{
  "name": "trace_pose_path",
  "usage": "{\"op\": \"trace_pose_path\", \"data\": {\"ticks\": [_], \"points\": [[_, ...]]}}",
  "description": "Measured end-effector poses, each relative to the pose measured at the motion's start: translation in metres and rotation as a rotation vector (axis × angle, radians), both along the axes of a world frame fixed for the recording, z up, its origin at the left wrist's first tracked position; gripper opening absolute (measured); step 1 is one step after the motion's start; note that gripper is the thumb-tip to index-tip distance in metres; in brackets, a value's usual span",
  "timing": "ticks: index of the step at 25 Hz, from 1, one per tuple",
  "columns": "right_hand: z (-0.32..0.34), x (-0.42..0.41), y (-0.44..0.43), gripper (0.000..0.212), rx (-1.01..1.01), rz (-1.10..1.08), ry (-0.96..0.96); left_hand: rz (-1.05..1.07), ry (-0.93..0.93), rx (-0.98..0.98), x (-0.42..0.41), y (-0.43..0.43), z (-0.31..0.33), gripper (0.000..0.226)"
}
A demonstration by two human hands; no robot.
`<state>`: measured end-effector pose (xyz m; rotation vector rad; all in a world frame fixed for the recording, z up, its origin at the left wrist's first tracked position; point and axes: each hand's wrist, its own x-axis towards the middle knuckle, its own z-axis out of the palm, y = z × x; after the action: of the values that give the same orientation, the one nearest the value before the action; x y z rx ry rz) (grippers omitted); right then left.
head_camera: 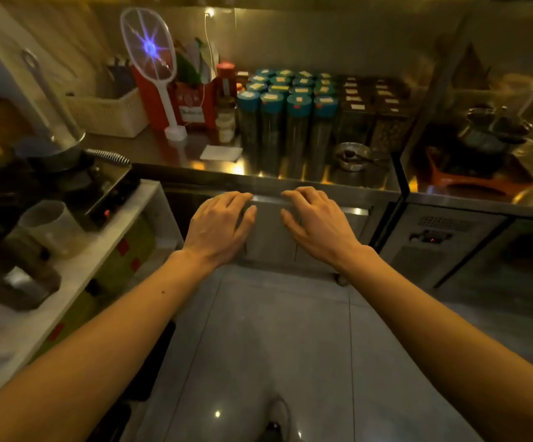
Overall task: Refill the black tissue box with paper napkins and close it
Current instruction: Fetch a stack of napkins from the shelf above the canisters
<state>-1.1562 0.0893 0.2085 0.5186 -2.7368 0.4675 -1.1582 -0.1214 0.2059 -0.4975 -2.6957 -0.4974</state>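
We see both bare hands reaching out over the grey tiled floor (274, 330). The left hand (219, 226) and the right hand (318, 223) hover palm-down with fingers loosely spread, holding nothing, just below the front edge of the steel counter (290, 183). On it stand tall teal-lidded jars (286, 122) and a white electric swatter (150, 55). No black tissue box shows, perhaps lost in the dim blur.

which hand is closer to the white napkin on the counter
Left. The left hand sits just below the white napkin; the right hand is further off to its right.
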Motion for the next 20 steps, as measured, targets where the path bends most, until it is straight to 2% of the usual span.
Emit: {"op": "trace_pose_path", "data": {"ticks": [9,13,20], "points": [[0.049,-0.240,0.029,0.042,0.016,-0.044,0.079,-0.088,0.067,0.003,-0.254,0.027,0.046,0.054],[0.083,-0.348,0.040,0.043,0.006,-0.099,0.169,-0.168,0.184,0.023,-0.373,0.040,0.080,0.048],[0.174,-0.520,0.062,0.041,-0.088,-0.177,0.316,-0.306,0.386,0.141,-0.566,0.077,0.173,0.044]]}}
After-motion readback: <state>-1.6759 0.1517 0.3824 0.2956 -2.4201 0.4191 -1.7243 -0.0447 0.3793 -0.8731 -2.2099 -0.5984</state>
